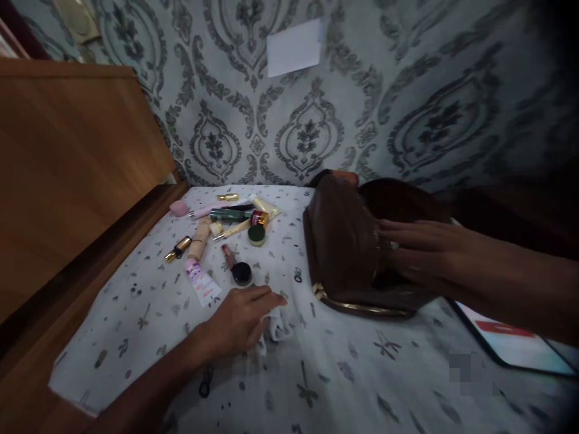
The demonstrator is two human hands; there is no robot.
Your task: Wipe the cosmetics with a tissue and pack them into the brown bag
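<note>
My left hand [246, 316] rests low over the patterned cloth [149, 355], its fingers closed on a crumpled white tissue [278, 325]. My right hand [416, 247] reaches from the right to the brown bag [339, 241], its fingers held together at the bag's opening and partly hidden in it. Whether they hold anything is not visible. Just beyond my left hand lie a black-lidded jar [242, 274], a reddish tube [228, 256] and a white and purple tube [202, 283].
Farther back are a green tube [226, 215], a green-lidded jar [256, 235], a beige tube [199, 238] and several small cosmetics. A lit tablet [520, 343] lies at the right. Wooden furniture [76, 169] stands at the left, a patterned wall [253, 120] behind.
</note>
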